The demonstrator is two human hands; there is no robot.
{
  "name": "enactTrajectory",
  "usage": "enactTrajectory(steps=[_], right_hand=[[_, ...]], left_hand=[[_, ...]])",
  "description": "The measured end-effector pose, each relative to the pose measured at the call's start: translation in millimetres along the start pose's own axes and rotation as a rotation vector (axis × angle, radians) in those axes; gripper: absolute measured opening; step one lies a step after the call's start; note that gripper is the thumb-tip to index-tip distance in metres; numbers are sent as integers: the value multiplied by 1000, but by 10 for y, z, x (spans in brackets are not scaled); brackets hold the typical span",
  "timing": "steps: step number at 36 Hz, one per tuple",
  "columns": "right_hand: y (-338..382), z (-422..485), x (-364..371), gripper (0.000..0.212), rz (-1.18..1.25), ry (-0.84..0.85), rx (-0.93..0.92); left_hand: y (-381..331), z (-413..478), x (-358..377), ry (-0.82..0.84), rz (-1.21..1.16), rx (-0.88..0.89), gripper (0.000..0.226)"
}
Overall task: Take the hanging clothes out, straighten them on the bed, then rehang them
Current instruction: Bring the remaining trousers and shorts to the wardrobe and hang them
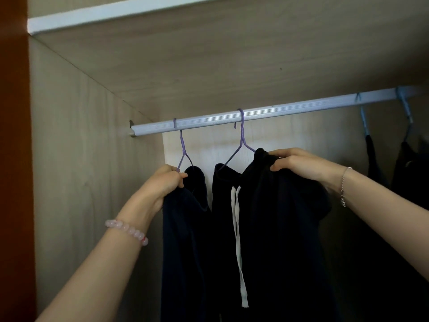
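Observation:
Two dark navy garments hang from a pale metal rail (pixel 278 111) inside the wardrobe, each on a purple wire hanger. My left hand (pixel 166 183) grips the shoulder of the left garment (pixel 185 240), close under its hanger (pixel 183 147). My right hand (pixel 299 163) grips the top of the right garment (pixel 278 228), a hooded top with a white drawstring (pixel 238 240), where it sits on the second hanger (pixel 242 135). Both hooks are over the rail.
At the rail's right end, two blue hangers (pixel 404 108) carry more dark clothes (pixel 408 163). The wardrobe's wooden side wall (pixel 88 159) stands close on the left, a shelf (pixel 209 54) is overhead, and an orange-brown door edge (pixel 14 159) fills the far left.

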State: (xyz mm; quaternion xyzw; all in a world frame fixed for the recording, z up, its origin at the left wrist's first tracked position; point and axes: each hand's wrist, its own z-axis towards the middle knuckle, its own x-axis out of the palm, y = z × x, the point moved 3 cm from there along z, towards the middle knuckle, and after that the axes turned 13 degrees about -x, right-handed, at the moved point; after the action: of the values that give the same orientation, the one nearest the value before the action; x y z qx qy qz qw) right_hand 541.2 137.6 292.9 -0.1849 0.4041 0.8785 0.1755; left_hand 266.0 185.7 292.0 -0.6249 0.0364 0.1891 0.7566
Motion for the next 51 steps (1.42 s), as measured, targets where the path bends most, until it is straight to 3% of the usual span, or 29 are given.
enactTrajectory(steps=[4, 8, 21, 25, 32, 36, 42, 45, 51], right_hand=[[-3, -27, 2, 30, 71, 10, -7], [-9, -39, 81, 27, 243, 38, -2], [130, -2, 300, 30, 241, 22, -34], [142, -58, 225, 32, 63, -80, -42], [21, -186, 85, 34, -143, -275, 28], [-20, -281, -58, 36, -220, -273, 40], [45, -418, -160, 26, -139, -194, 40], [128, -529, -258, 36, -285, -258, 25], [226, -805, -713, 50, -901, -462, -12]], left_hand=[[49, 1, 33, 45, -119, 6, 38], [90, 22, -9, -13, -224, 12, 49], [104, -58, -95, -59, -215, 41, 45], [89, -96, -56, -64, -192, 47, 44], [87, -93, -11, -100, -122, 89, 21], [89, -87, 13, -137, -38, 133, 11], [-45, -301, 75, -458, 643, 301, 36], [-155, -538, 172, -562, 760, 437, 40], [-497, -953, 684, -257, 444, 633, 32]])
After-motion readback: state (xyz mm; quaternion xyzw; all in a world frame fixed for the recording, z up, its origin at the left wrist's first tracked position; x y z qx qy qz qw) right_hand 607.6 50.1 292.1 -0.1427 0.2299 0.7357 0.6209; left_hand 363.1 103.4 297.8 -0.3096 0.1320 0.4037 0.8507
